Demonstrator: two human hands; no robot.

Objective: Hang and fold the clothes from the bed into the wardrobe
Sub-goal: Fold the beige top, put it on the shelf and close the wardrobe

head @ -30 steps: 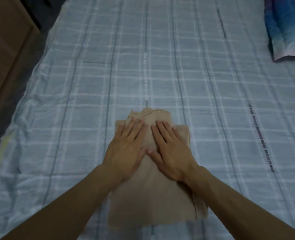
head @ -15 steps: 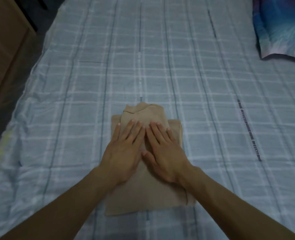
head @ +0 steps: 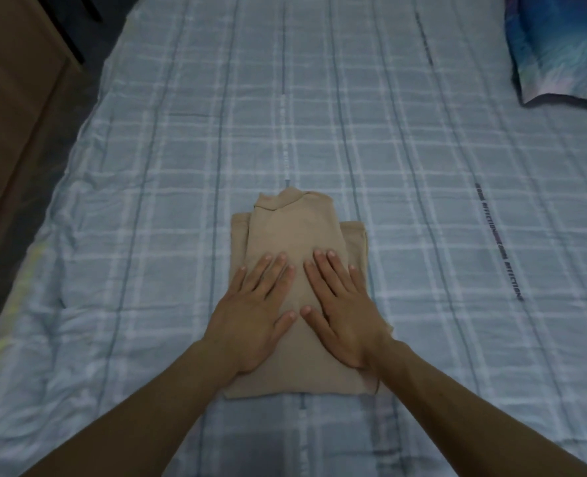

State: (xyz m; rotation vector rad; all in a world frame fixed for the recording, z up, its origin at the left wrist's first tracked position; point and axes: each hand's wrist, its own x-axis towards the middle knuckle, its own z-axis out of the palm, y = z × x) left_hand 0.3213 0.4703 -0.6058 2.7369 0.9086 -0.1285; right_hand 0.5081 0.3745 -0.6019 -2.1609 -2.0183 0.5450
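A tan garment (head: 295,225), folded into a narrow rectangle with its collar at the far end, lies flat on the bed (head: 181,166) near its front middle. My left hand (head: 250,315) and my right hand (head: 345,311) both press flat on the garment's near half, fingers straight and spread, thumbs almost touching. The far half of the garment is uncovered. My forearms hide part of its near corners.
The bed has a pale blue checked sheet. A blue patterned pillow (head: 560,46) lies at the far right corner. A brown wooden piece of furniture (head: 13,98) stands along the left side of the bed, with dark floor beyond it.
Both hands have slid back towards me along the garment, from its far end to its near half, leaving the collar end uncovered.
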